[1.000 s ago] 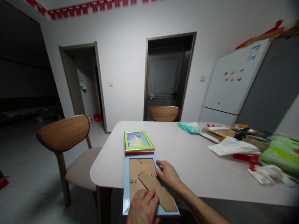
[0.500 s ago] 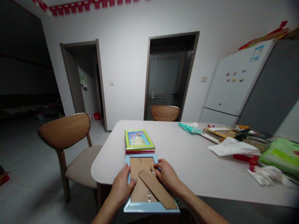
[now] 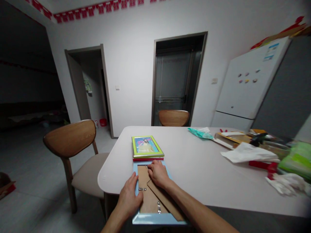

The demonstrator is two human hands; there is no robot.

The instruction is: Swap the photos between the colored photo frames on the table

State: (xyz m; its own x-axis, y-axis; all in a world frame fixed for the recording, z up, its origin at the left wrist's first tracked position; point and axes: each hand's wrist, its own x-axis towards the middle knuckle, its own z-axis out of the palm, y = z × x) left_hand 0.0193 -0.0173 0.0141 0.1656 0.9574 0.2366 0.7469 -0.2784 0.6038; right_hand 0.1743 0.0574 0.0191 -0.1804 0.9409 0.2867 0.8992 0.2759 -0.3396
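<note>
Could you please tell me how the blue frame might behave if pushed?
The blue frame would probably stay stiff, given its straight, flat border. Pushed further outward, it might tip, since its near end overhangs the table.

The stack (image 3: 147, 145) lies on the table (image 3: 194, 168), behind the frame (image 3: 146, 202). A chair (image 3: 70, 138) stands left of the table, a fridge (image 3: 243, 94) behind, right.

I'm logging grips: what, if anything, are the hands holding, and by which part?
The left hand holds the blue frame by its left side; the right hand is at the far metal clip, grip unclear.
</note>
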